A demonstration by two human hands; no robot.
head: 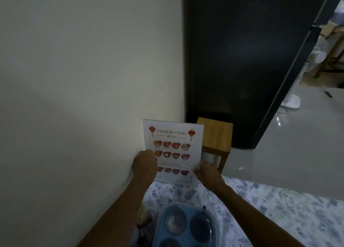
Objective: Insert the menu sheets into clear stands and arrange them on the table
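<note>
A clear stand with a white "Chinese Food Menu" sheet (173,140) in it is upright at the far end of the table, close to the wall. The sheet shows red lanterns and rows of food pictures. My left hand (145,165) grips its left edge about halfway down. My right hand (209,171) holds its lower right corner. The foot of the stand is hidden behind my hands and meets the floral tablecloth (279,209).
A blue lidded tray (186,226) with round compartments sits near me on the table. A cream wall runs along the left. Beyond the table's end stand a wooden stool (216,135) and a tall black fridge (242,60). Shiny floor lies to the right.
</note>
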